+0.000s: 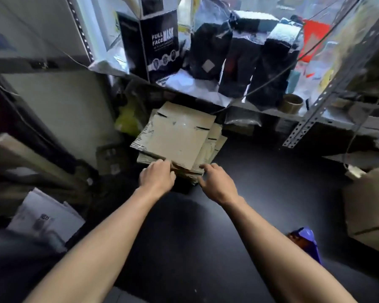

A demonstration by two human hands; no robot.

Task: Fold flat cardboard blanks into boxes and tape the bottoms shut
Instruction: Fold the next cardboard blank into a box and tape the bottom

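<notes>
A stack of flat brown cardboard blanks (pixel 179 136) lies on the dark floor below a metal shelf. The top blank sits askew on the pile, its near edge lifted slightly. My left hand (pixel 157 177) is at the stack's near left corner, fingers curled onto the edge of the top blank. My right hand (pixel 217 182) is at the near right corner, fingers spread and touching the stack's edge. A roll of brown tape (pixel 292 103) stands on the shelf to the right.
The metal shelf (pixel 271 110) above holds black packaged goods and a "Full Face Mask" box (pixel 160 42). A folded cardboard box (pixel 370 206) stands at the right, a purple object (pixel 306 239) on the floor, white papers (pixel 44 217) at the left.
</notes>
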